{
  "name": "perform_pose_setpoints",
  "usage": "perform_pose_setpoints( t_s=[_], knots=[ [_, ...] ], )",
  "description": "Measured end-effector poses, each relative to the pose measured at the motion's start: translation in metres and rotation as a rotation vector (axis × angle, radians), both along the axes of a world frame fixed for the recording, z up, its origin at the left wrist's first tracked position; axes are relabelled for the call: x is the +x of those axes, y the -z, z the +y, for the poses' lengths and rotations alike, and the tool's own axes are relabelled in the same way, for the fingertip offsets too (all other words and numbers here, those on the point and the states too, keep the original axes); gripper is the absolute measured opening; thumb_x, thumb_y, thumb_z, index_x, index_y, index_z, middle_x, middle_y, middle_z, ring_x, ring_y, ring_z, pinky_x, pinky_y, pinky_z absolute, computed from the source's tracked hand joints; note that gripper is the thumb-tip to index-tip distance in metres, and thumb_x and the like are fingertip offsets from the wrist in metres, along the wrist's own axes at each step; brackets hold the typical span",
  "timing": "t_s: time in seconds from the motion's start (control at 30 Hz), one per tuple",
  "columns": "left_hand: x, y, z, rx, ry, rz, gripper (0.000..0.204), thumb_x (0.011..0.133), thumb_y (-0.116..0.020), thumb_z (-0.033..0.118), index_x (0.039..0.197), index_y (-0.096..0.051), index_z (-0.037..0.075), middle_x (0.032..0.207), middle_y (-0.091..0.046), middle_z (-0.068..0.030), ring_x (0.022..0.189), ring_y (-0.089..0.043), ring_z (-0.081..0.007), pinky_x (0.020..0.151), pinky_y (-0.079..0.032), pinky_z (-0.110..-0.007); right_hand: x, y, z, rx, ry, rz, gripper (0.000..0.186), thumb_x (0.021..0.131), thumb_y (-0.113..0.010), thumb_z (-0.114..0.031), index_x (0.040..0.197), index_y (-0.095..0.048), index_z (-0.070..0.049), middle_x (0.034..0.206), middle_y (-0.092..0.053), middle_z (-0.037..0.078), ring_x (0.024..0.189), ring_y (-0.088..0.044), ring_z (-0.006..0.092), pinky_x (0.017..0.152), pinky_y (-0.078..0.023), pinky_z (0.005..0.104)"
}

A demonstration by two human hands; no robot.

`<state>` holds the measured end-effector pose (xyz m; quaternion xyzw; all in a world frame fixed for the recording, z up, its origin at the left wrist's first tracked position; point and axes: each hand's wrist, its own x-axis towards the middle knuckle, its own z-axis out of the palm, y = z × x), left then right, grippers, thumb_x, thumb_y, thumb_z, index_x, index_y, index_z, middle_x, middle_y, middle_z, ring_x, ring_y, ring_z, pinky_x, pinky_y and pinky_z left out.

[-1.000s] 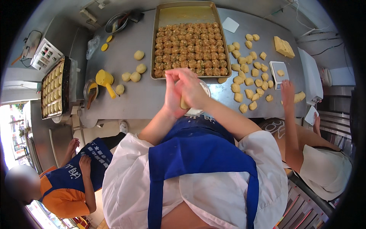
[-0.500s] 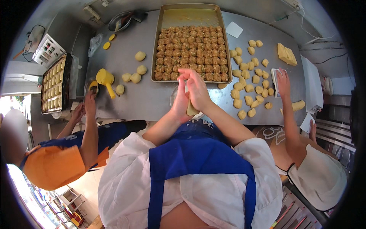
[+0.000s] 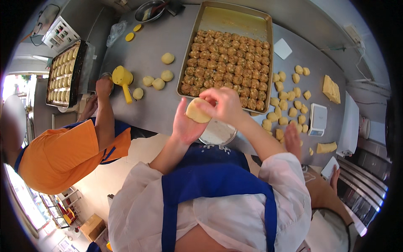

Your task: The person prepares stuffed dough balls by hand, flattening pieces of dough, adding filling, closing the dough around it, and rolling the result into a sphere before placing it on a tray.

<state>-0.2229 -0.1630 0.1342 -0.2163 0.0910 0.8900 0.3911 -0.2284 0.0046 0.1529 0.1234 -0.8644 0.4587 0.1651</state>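
Note:
My left hand (image 3: 184, 126), upright and cupped, supports a flattened round of pale yellow dough (image 3: 198, 109) against its fingers. My right hand (image 3: 222, 105) has its fingers curled onto the disc's right edge. Just below my hands is a round dish of white powder (image 3: 216, 135), partly hidden. Beyond them lies a metal tray (image 3: 228, 17) packed with rows of seasoned filling balls (image 3: 228, 65). Several round dough balls (image 3: 167, 75) sit on the steel table (image 3: 138, 105) to the left, and several cut dough pieces (image 3: 292, 112) lie to the right.
At left are a yellow handled tool (image 3: 122, 77), a filled black tray (image 3: 48, 90) and an orange-shirted co-worker (image 3: 71, 159). At right are a white scale (image 3: 317, 119), a dough block (image 3: 331, 89), a dough log (image 3: 326, 147) and another co-worker's hand (image 3: 293, 140). A metal bowl (image 3: 153, 10) stands behind.
My pressed-together palms have separated, showing the flat dough, with my right fingers moved onto its edge. The left co-worker has reached up to the table; the right co-worker's hand has moved down off the scale.

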Motion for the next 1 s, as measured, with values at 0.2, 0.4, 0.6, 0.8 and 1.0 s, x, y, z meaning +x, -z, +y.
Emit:
perform_pose_setpoints(
  t_s=[0.2, 0.4, 0.6, 0.8, 1.0],
  knots=[
    [0.006, 0.046, -0.038, -0.246, 0.042, -0.180, 0.038, 0.102, -0.045, 0.032, 0.123, -0.057, 0.003, 0.122, -0.063, -0.0123, 0.121, -0.055, -0.0313, 0.106, -0.042, -0.049, -0.188, 0.096, 0.043, 0.145, 0.175, -0.156, 0.020, 0.087, -0.063, -0.029, 0.092, -0.072, -0.012, 0.084, -0.072, 0.009, 0.076, -0.069, 0.0284, 0.073, -0.054, 0.0397],
    [0.018, 0.059, -0.037, -0.664, 0.095, -0.035, 0.031, 0.092, -0.067, 0.012, 0.120, -0.060, 0.002, 0.114, -0.066, -0.0114, 0.105, -0.065, -0.0230, 0.093, -0.053, -0.038, -0.322, 0.158, 0.059, 0.732, 0.386, -0.446, 0.045, 0.089, -0.061, -0.043, 0.115, -0.069, -0.008, 0.122, -0.062, 0.014, 0.125, -0.046, 0.0320, 0.102, -0.041, 0.0460],
    [0.004, 0.074, -0.038, -0.641, 0.159, 0.104, 0.030, 0.092, -0.068, 0.016, 0.118, -0.062, 0.003, 0.110, -0.068, -0.0091, 0.099, -0.067, -0.0220, 0.090, -0.054, -0.038, -0.325, 0.179, 0.054, 0.748, 0.317, -0.256, 0.051, 0.084, -0.066, -0.050, 0.108, -0.072, -0.005, 0.117, -0.064, 0.013, 0.124, -0.047, 0.0308, 0.103, -0.040, 0.0442],
    [-0.012, 0.064, -0.024, -0.489, 0.120, 0.040, 0.030, 0.091, -0.069, 0.016, 0.118, -0.062, 0.004, 0.108, -0.069, -0.0100, 0.101, -0.067, -0.0227, 0.092, -0.054, -0.039, -0.320, 0.188, 0.073, 0.426, 0.272, 0.110, 0.047, 0.082, -0.073, -0.047, 0.094, -0.074, -0.002, 0.111, -0.067, 0.013, 0.113, -0.057, 0.0298, 0.096, -0.046, 0.0402],
    [-0.023, 0.051, -0.025, -0.573, -0.005, 0.098, 0.028, 0.092, -0.069, 0.013, 0.117, -0.063, 0.003, 0.110, -0.068, -0.0086, 0.100, -0.067, -0.0220, 0.089, -0.055, -0.039, -0.271, 0.109, 0.053, -0.692, 0.194, -0.389, 0.034, 0.088, -0.072, -0.035, 0.097, -0.075, -0.003, 0.095, -0.072, 0.007, 0.087, -0.065, 0.0160, 0.081, -0.051, 0.0286]
  ],
)
